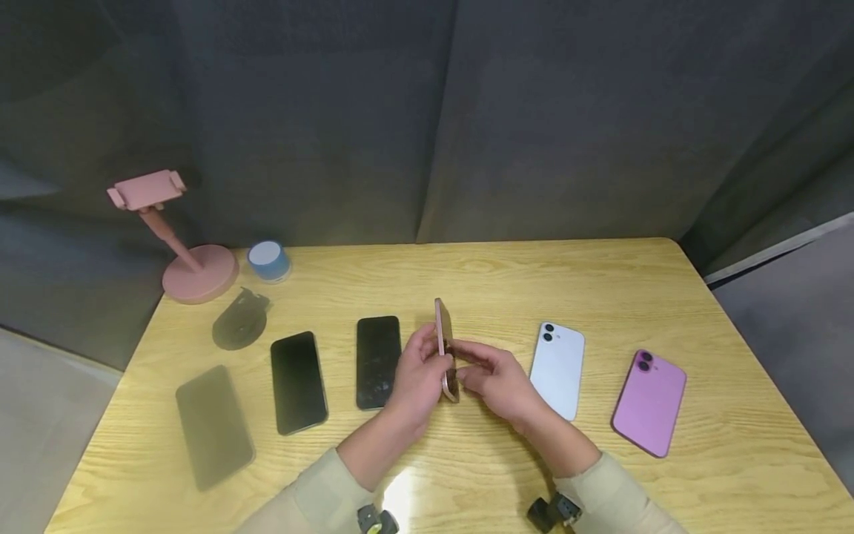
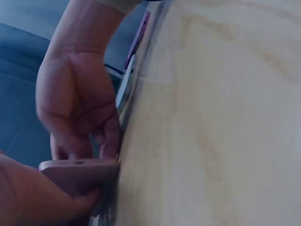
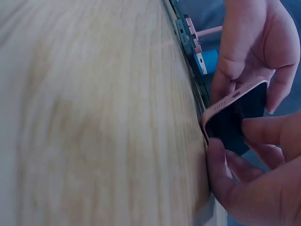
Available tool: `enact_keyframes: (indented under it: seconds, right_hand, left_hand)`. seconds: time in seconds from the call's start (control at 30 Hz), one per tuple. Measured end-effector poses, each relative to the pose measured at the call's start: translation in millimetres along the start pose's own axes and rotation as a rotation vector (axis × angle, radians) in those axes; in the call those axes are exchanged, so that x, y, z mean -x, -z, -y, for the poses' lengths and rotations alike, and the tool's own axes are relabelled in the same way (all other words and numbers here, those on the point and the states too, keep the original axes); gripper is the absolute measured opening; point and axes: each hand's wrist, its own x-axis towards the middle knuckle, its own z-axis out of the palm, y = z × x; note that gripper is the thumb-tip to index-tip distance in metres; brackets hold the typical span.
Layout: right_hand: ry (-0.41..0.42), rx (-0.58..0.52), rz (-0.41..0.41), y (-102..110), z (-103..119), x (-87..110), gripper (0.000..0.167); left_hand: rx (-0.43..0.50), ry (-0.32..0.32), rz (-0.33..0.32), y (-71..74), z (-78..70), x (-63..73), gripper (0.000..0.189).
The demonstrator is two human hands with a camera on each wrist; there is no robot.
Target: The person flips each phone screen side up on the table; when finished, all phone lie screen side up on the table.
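A smartphone with a pink frame (image 1: pixel 441 334) stands on edge close over the table in the head view, its dark screen (image 3: pixel 237 117) facing right. My left hand (image 1: pixel 418 374) grips it from the left, thumb along the near part and fingers behind. My right hand (image 1: pixel 495 382) touches the screen side with bent, relaxed fingertips, near the lower end; its thumb sits by the bottom corner in the right wrist view. A black phone (image 1: pixel 378 356) lies just left of my left hand, and a white phone (image 1: pixel 559 367) lies back-up beyond my right wrist.
Further right is a purple phone (image 1: pixel 649 403). On the left lie another black phone (image 1: pixel 299 382), a grey, hazy-looking phone (image 1: pixel 215 426) and a dark rounded object (image 1: pixel 240 322). A pink phone stand (image 1: pixel 200 274) and a blue cylinder (image 1: pixel 269 261) are at the back left.
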Motion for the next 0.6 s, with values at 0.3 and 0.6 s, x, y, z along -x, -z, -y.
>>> enact_keyframes:
  seconds: [0.3,0.6]
  right_hand:
    - [0.007,0.033,-0.141,5,7,3.7,0.062]
    - [-0.048,0.024,-0.25,14,8,0.3,0.06]
  left_hand:
    - [0.058,-0.006,-0.059,2.2,2.9,-5.5,0.066]
    - [0.071,-0.009,-0.074,-1.2,5.1,-7.3,0.068]
